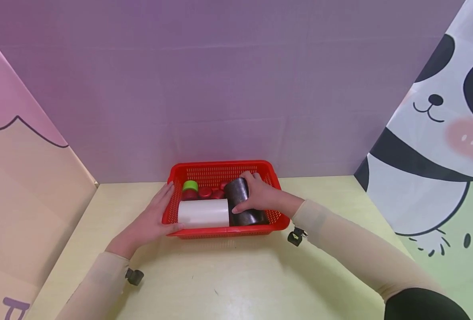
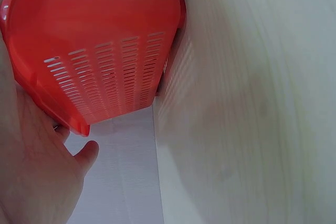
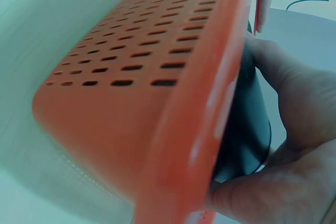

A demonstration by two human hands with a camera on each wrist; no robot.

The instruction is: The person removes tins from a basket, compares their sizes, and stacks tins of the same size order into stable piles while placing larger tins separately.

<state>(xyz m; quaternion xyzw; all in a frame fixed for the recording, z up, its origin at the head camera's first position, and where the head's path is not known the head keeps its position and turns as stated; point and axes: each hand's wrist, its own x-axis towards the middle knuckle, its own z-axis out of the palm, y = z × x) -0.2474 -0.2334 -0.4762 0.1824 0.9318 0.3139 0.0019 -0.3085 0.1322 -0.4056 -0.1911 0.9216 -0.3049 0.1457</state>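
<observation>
A red plastic basket (image 1: pixel 220 231) with slotted walls stands against the back of the table. My right hand (image 1: pixel 260 193) reaches over its right side and grips a black cylinder (image 1: pixel 236 191), thumb on the near side and fingers over the far side. In the right wrist view the dark cylinder (image 3: pixel 247 129) shows between hand and basket rim. My left hand (image 1: pixel 152 222) rests along the basket's left rim, fingers straight, thumb by the front corner close to a white cylinder (image 1: pixel 204 213). That white cylinder lies on its side along the front wall.
Behind the white cylinder sit several red-topped items (image 1: pixel 205 192) and one with a green cap (image 1: pixel 190 185). A purple backdrop (image 1: pixel 228 89) rises behind the pale wooden table (image 1: pixel 220 284). Printed panels flank it, with a panda (image 1: pixel 436 115) on the right.
</observation>
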